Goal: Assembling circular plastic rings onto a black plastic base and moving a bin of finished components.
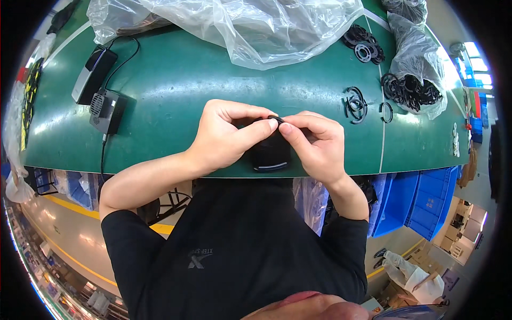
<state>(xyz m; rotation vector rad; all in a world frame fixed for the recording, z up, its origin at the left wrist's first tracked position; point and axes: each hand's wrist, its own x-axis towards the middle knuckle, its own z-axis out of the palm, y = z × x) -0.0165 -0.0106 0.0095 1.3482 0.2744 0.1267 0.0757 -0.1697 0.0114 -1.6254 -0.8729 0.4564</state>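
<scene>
Close to the table's near edge, my left hand and my right hand meet thumb to thumb. Both pinch the top end of a black piece between thumb and fingertips. Dark and smooth, the piece has a rounded lower end with a shiny, pale rim. My fingers cover its upper part, so I cannot make out its kind, or whether a separate small black part sits under the fingertips.
Black rings lie to the right, beside a plastic bag of black ring parts. More round parts sit farther back. Clear plastic sheeting covers the far edge. Two corded black-and-grey devices stand left. Blue bins are below right.
</scene>
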